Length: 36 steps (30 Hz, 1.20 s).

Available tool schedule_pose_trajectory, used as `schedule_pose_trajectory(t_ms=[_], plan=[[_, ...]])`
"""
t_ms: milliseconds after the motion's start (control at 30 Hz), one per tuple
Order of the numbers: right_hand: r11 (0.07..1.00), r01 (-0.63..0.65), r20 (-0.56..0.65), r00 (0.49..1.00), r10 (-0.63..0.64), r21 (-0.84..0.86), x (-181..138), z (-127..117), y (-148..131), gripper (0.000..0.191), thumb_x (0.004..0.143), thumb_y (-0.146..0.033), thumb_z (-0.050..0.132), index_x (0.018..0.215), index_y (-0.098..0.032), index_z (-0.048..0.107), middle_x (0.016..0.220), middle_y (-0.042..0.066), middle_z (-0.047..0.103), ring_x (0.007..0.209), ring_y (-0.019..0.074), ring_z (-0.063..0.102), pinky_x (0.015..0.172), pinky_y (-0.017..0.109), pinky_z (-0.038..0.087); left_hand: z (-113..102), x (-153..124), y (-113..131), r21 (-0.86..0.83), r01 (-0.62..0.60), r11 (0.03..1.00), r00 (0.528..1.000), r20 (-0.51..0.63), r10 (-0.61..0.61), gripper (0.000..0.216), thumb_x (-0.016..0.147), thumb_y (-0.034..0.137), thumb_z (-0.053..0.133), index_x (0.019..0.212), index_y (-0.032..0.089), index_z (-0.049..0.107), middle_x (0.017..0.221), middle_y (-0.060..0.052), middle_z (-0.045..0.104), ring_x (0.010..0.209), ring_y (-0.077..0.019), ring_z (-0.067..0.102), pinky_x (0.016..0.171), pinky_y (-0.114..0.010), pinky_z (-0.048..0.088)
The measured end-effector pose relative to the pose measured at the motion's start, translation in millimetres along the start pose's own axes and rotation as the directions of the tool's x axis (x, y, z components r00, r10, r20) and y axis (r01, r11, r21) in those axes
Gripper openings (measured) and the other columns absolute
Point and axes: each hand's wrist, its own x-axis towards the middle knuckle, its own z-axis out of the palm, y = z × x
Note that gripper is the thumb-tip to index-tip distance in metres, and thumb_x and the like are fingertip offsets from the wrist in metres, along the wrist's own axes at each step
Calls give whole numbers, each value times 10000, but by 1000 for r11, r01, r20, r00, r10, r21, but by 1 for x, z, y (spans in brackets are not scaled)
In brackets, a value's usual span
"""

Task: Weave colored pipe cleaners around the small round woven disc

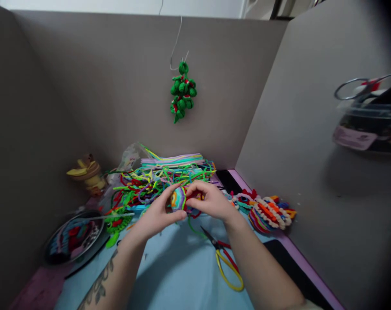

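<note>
Both hands meet over the light blue desk mat [182, 271]. My left hand [156, 213] pinches a small coiled piece of multicoloured pipe cleaner [178, 199] from the left. My right hand [210, 199] closes on the same piece from the right, fingers curled around its red end. Behind the hands lies a tangled heap of coloured pipe cleaners [159, 176]. Scissors with yellow and red handles [224, 260] lie on the mat under my right forearm.
Finished striped coils [266, 212] are piled at the right by the grey partition. A round tin with coloured bits [74, 239] sits at the left, a yellow figure [87, 172] behind it. A green pipe-cleaner ornament [182, 91] hangs on the back wall. A clear container [370, 116] stands on the right.
</note>
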Motion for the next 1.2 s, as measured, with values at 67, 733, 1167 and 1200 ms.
schedule_pose_trajectory(t_ms=[67,733,1167,1200], plan=[[998,42,29,999,-41,-39,-1,0,-3,77,721,-133,653,764,-192,631,774,-14,617,724,128,575,678,246,455,4,-4,3,165,-105,981,992,-51,114,692,591,148,824,1237,261,601,1269,-75,589,1180,-280,521,1006,-337,401],[986,-123,-305,949,84,-111,7,-3,24,304,788,-377,598,987,-168,693,814,40,558,709,160,539,646,292,434,-18,4,17,134,-185,974,910,-352,221,656,682,336,756,1267,216,484,1190,-64,612,1074,-254,596,891,-375,493],[989,-129,-283,954,102,-77,8,6,23,201,754,-277,620,924,-180,666,746,8,581,656,141,528,603,263,410,-6,-6,14,508,-254,823,896,-198,398,755,727,294,717,1375,230,335,1384,-134,461,1262,-286,481,1028,-420,402],[988,-115,-279,957,83,-99,8,6,23,151,760,-273,612,855,-179,683,761,22,601,690,154,549,629,274,422,-4,-6,14,507,-254,824,898,-193,396,775,730,292,714,1387,231,307,1389,-139,454,1265,-282,479,1023,-416,406]])
